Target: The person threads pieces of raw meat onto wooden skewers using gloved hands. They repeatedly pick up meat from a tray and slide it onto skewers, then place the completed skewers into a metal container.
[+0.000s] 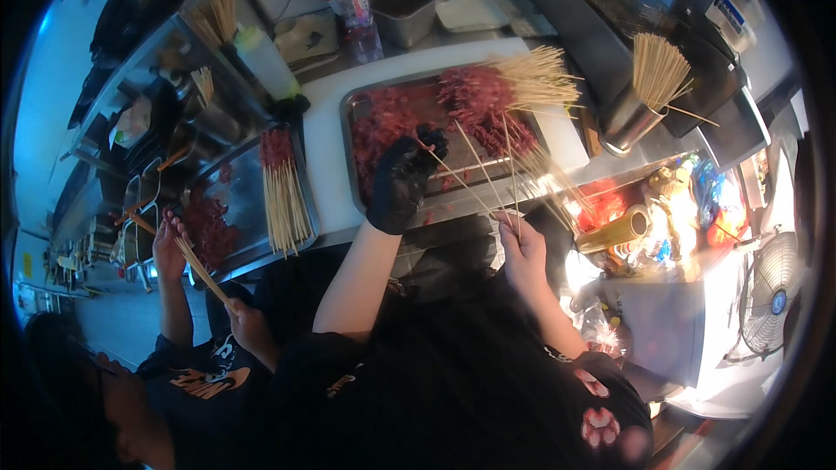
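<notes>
My left hand (400, 176), in a black glove, is over the left half of a metal tray (348, 143) of raw red meat. A small piece of meat (423, 141) is pinched at its fingertips, and the tip of one bamboo skewer (460, 181) meets it there. My bare right hand (524, 251) grips several thin skewers in front of the tray, their points fanned towards the meat. Loose meat strips (385, 119) lie on the tray's left side. At the back right of the tray is a pile of loaded meat skewers (477, 88), bare ends pointing right.
A co-worker's hands (171, 251) hold skewers at the left, near a second tray (312, 215) with meat and loaded skewers (286, 202). A metal cup of skewers (630, 121) stands right. Behind are a squeeze bottle (264, 62) and a metal container (405, 19). A fan (774, 300) stands far right.
</notes>
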A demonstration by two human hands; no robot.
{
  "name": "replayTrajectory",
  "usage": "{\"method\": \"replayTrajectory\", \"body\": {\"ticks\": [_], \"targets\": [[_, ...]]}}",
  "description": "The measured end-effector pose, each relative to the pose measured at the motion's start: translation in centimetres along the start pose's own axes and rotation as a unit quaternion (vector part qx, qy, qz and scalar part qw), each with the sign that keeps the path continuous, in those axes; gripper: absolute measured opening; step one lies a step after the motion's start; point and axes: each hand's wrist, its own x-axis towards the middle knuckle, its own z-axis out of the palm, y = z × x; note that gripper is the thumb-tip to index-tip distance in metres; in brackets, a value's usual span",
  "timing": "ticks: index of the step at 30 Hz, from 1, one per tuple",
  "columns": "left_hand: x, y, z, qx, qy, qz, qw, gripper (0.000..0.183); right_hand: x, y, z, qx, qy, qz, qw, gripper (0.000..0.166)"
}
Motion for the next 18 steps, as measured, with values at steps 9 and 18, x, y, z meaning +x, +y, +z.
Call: {"method": "replayTrajectory", "body": {"ticks": [9,18], "targets": [[0.7,-0.2,-2.3,-0.035,-0.034,0.039,0.998,0.027,-0.5,0.8,0.1,0.037,-0.015,0.001,0.999,0.023],[0.4,-0.3,-0.7,0.051,-0.028,0.078,0.995,0.018,-0.1,0.0,-0.1,-0.036,-0.002,-0.013,0.999,0.023]]}}
